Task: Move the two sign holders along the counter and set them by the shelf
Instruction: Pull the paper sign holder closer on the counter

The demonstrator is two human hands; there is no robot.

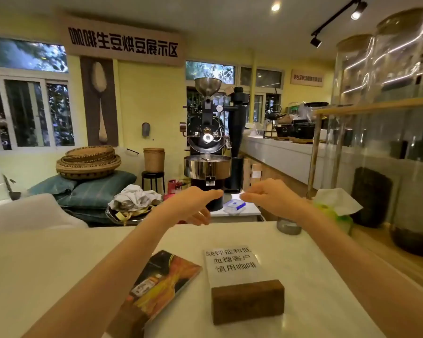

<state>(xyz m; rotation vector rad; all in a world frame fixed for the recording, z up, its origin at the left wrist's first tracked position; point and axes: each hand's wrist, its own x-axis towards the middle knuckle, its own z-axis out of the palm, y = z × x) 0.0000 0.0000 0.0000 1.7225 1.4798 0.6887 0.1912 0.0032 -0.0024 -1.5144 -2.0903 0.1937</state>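
- I see both arms stretched out over the white counter, the hands raised past its far edge.
- My left hand is empty, fingers extended and loosely curled, gripping nothing.
- My right hand is empty too, fingertips drawn lightly together, closed on nothing.
- The text sign holder stands near me on the counter, a clear panel with printed characters in a dark wooden base.
- The picture sign holder sits just left of it, its orange and black panel leaning back, its base partly hidden by my left forearm.
- The shelf with tall glass jars stands at the right.
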